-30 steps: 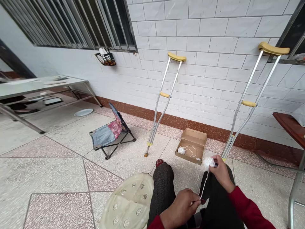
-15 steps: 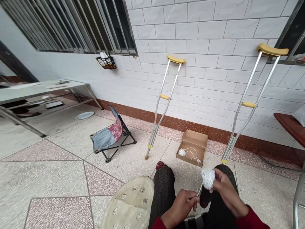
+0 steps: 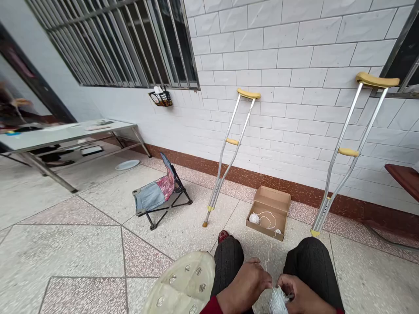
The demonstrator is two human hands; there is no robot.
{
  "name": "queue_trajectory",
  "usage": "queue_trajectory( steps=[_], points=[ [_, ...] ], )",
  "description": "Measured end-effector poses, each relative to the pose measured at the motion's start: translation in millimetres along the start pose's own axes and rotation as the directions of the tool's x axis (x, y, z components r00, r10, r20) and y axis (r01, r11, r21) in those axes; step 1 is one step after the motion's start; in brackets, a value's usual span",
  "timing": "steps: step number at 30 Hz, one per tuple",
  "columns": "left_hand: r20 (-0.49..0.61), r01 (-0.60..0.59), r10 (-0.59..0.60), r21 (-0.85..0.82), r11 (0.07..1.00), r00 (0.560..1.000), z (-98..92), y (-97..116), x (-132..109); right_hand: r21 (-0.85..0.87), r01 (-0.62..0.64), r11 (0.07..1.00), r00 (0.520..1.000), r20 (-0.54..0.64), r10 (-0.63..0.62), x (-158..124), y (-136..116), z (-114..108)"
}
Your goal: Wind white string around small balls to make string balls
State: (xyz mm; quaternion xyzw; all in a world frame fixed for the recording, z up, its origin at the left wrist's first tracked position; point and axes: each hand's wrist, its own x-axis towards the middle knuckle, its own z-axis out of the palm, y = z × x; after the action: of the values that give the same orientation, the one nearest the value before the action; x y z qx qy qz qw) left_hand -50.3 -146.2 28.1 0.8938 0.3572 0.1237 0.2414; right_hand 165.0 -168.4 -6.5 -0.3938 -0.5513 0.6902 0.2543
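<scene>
My right hand [image 3: 296, 294] is closed around a ball of white yarn [image 3: 278, 302], low between my knees; the ball's lower part is cut off by the frame's edge. Just left of it, my left hand [image 3: 245, 281] has its fingers pinched together at the loose yarn strand [image 3: 269, 255], though the fingertips are partly hidden. The strand runs up from the hands towards an open cardboard box [image 3: 273, 199] on the floor. Inside the box lie another white yarn ball [image 3: 254, 218], loose loops of yarn, and a smaller white piece [image 3: 278, 231].
Two crutches [image 3: 232, 141] [image 3: 348, 152] lean against the tiled wall. A folding chair [image 3: 150, 198] stands to the left, and a round pale stool top [image 3: 180, 283] sits beside my left knee. Further left are a glass-topped table [image 3: 65, 133] and a plate [image 3: 127, 165] on the floor.
Both hands have come closer together. The right hand has lowered the yarn ball towards my lap and turned it. The view has tilted slightly upward and left.
</scene>
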Motion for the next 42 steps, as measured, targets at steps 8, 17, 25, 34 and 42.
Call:
queue_trajectory(
  steps=[8, 17, 25, 34, 42],
  points=[
    [-0.043, 0.104, -0.115, -0.207, 0.973, 0.992, 6.0, -1.9, 1.9, 0.547, 0.070, 0.834, 0.967, -0.241, 0.077, -27.3, -52.8, -12.3],
    [-0.072, 0.019, -0.019, -0.004, 1.000, 0.997, 13.3, 23.2, 4.5, -0.362, 0.118, 0.925, 0.723, -0.607, -0.330, 26.5, -44.2, -30.3],
    [-0.110, 0.040, -0.051, -0.101, 0.994, 0.993, -12.1, 6.9, 4.0, 0.276, 0.041, 0.960, 0.997, -0.081, -0.020, -21.9, -35.9, 18.3],
    [-0.030, 0.072, -0.078, -0.156, 0.985, 0.997, 28.7, 28.9, 6.5, -0.152, 0.189, 0.970, 0.715, -0.656, -0.242, 16.9, -62.7, -40.0],
    [-0.141, 0.016, -0.015, 0.010, 1.000, 0.990, -16.4, 10.1, 2.4, -0.221, 0.103, 0.970, 0.969, -0.198, -0.148, 3.8, -3.9, -1.4]
  ],
)
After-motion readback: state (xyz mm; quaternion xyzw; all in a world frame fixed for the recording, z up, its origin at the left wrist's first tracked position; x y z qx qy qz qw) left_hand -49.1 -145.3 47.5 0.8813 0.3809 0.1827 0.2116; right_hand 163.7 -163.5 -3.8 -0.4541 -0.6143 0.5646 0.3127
